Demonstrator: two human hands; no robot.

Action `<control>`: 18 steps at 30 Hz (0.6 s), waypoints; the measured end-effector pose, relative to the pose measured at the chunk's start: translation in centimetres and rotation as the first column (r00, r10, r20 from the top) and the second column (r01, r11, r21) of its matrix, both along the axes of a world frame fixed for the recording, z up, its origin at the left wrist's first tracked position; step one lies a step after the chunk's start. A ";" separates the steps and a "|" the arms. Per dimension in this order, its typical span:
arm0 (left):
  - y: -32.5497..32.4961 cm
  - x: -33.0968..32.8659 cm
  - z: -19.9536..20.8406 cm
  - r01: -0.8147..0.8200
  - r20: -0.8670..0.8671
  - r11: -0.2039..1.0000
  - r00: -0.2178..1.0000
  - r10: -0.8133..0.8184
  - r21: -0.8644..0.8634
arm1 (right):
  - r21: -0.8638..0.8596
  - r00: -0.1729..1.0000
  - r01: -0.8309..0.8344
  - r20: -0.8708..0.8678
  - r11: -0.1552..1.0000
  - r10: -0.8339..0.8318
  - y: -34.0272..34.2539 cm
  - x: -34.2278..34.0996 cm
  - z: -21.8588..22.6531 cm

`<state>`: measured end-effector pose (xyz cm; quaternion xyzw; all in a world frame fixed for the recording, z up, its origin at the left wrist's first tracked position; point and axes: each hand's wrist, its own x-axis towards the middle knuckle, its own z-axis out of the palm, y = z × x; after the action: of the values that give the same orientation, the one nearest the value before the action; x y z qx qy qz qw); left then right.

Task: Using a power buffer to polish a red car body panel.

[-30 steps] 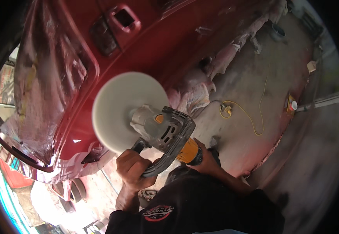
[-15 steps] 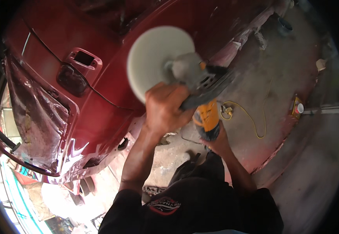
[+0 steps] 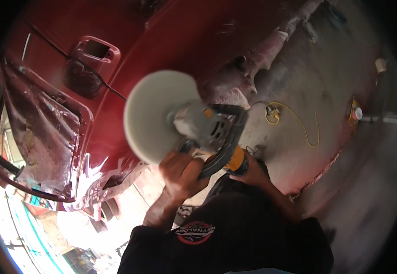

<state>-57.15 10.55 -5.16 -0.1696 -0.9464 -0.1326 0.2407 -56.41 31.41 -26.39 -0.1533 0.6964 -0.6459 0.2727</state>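
Note:
Both of my hands hold a yellow and grey polisher (image 3: 198,130) with a broad, round white pad (image 3: 155,114). My left hand (image 3: 182,173) is wrapped round the black loop handle (image 3: 235,137) near the tool's head. Farther back, my right hand (image 3: 253,171) grips the yellow body, its fingers partly hidden. The pad faces the dark red car body panel (image 3: 139,59) on the left, its face turned away. Whether the pad touches the paint, I cannot tell.
Dark plastic sheeting (image 3: 48,137) covers a car opening at the left. Crumpled masking (image 3: 262,55) runs along the panel's lower edge. A yellow cord (image 3: 317,132) lies on the concrete floor, right of me. Beyond it stands a yellow container with a white cap (image 3: 357,113).
The polisher and both hands have come down, nearer to my body, and the pad has shifted left. More of the masked lower edge now shows.

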 end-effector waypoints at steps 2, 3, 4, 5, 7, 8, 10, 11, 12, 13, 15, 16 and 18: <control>-0.2 2.1 0.2 -0.024 0.053 0.999 0.998 0.023 0.027 | -0.008 0.990 -0.130 0.062 0.991 0.130 -0.2 1.4 -0.3; -0.3 2.5 0.2 -0.051 0.061 0.998 0.997 0.049 0.034 | -0.004 0.991 -0.112 0.067 0.994 0.112 -0.4 1.7 -0.4; -0.5 2.5 0.0 -0.040 0.070 0.998 0.997 0.037 0.039 | -0.030 0.984 -0.121 0.128 0.992 0.124 -0.5 2.2 0.0; -0.6 2.4 -0.2 -0.020 0.072 1.000 0.997 0.019 0.015 | -0.057 0.973 -0.127 0.187 0.990 0.135 -0.6 2.6 0.3; -0.5 1.3 -0.6 0.014 0.080 1.000 0.997 -0.013 -0.005 | -0.030 0.972 -0.102 0.209 0.994 0.106 -0.7 2.7 0.6; -0.2 0.3 -0.7 0.036 0.080 0.999 0.996 -0.035 -0.012 | -0.026 0.978 -0.058 0.200 0.998 0.062 -0.6 2.4 0.7; 0.6 -1.5 -1.1 0.064 0.065 0.997 0.996 -0.061 -0.042 | -0.024 0.980 -0.004 0.199 1.000 0.009 -0.3 1.6 0.2; 1.1 -2.6 -1.3 0.072 0.072 0.997 0.995 -0.069 -0.042 | -0.040 0.979 0.046 0.201 0.998 -0.037 -0.1 1.0 -0.1; 1.7 -4.0 -1.3 0.086 0.056 0.994 0.995 -0.082 -0.062 | -0.056 0.975 0.096 0.204 0.994 -0.082 0.3 0.3 -0.5; 2.2 -5.6 -1.3 0.098 0.035 0.992 0.995 -0.096 -0.083 | -0.058 0.975 0.102 0.206 0.993 -0.089 0.7 -0.6 -0.8; 3.3 -8.8 -1.5 0.133 0.023 0.989 0.991 -0.132 -0.058 | -0.093 0.974 0.154 0.182 0.984 -0.135 1.5 -2.7 -1.4; 4.2 -10.8 -1.8 0.168 0.022 0.986 0.986 -0.167 -0.019 | -0.095 0.975 0.151 0.180 0.984 -0.132 2.2 -4.0 -2.0; 5.8 -14.3 -2.0 0.183 0.028 0.983 0.983 -0.183 0.008 | -0.063 0.976 0.197 0.101 0.978 -0.191 3.5 -6.1 -2.7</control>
<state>-71.41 16.32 -7.12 -0.2535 -0.9298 -0.1590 0.2142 -62.52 34.90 -29.06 -0.0637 0.6706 -0.7007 0.2351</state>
